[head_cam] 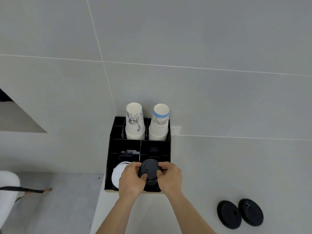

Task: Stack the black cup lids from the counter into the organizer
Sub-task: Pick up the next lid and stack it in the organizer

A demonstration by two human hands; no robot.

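A black organizer [110, 159] stands on the grey counter against the wall. Both hands hold one black cup lid [149, 168] over its front right compartment. My left hand [130, 179] grips the lid's left edge and my right hand [169, 177] grips its right edge. More black lids lie under it in that compartment, mostly hidden by my fingers. Two further black lids [229, 214] [251, 211] lie side by side on the counter at the lower right, overlapping slightly.
White lids [117, 174] fill the front left compartment. Two stacks of upside-down paper cups [135, 122] [159, 123] stand in the rear compartments. A small stack of dark lids [154, 149] sits in the middle right compartment. A white roll [7, 191] is at the left edge.
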